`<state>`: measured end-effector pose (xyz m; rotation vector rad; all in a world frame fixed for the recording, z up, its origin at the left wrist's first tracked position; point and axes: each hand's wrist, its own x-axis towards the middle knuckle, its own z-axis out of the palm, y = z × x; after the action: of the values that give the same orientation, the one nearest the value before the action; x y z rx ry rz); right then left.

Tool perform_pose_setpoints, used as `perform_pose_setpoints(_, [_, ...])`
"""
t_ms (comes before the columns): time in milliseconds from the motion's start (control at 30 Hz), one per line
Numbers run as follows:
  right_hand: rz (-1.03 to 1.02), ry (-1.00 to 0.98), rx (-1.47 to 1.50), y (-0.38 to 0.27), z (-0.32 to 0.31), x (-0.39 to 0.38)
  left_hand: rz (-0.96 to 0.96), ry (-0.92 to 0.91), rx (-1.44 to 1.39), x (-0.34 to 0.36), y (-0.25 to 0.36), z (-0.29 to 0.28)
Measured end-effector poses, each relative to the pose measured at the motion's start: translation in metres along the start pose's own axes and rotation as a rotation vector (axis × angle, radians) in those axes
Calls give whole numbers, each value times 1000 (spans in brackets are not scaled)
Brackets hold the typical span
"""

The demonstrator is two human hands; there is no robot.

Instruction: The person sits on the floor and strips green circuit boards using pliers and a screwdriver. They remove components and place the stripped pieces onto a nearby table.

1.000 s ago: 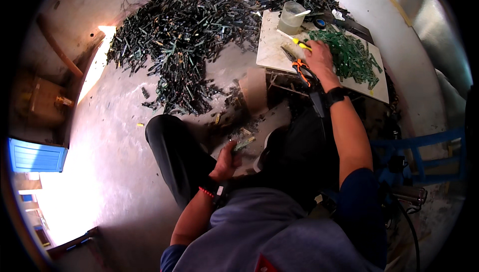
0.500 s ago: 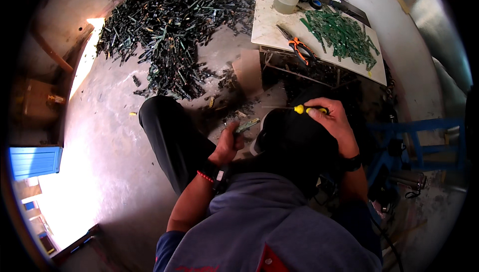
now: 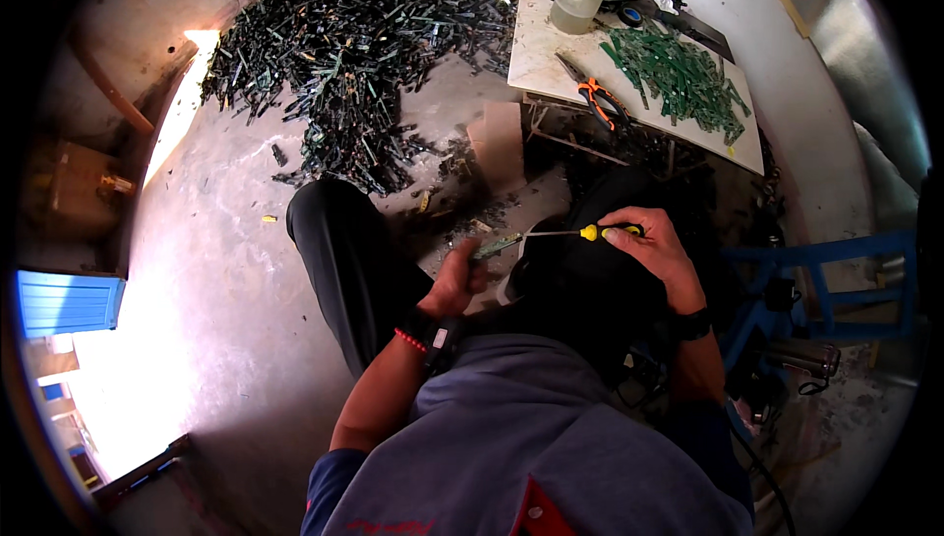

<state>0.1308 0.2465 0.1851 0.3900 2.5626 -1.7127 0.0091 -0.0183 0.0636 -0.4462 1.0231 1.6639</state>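
Observation:
My left hand [image 3: 455, 278] is closed around one end of a narrow green strip [image 3: 501, 245], which looks like a piece of circuit board. It sticks out to the right, above the floor between my knees. In my right hand [image 3: 653, 247] is a screwdriver [image 3: 589, 232] with a yellow and black handle, gripped over my right knee. Its thin shaft points left, and the tip meets or overlaps the strip's free end; contact is too small to be sure of.
A large heap of dark strips [image 3: 364, 54] covers the floor ahead. On a low white table [image 3: 536, 59] lie orange-and-black pliers [image 3: 598, 98], a pile of green strips [image 3: 678, 79] and a clear cup [image 3: 575, 5] of liquid. Blue metal framework [image 3: 816, 253] stands at right.
The screwdriver tip and the strip's free end have come together; a gap lay between them before. My left hand has tilted slightly, and the whole view has shifted a little.

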Motion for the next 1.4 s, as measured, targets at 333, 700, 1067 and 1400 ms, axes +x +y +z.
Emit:
perform_pose_setpoints(333, [60, -17, 97, -5, 2, 1, -4, -19, 19, 4, -3, -3])
perform_pose_setpoints(700, [156, -8, 182, 3, 0, -3, 0, -45, 72, 2, -2, -1])
perform_pose_setpoints(1067, [130, -59, 159, 3, 3, 1, 6, -49, 95, -1, -3, 1])
perform_pose_setpoints(1400, [17, -171, -27, -3, 14, 8, 11, 14, 234, 3, -6, 0])
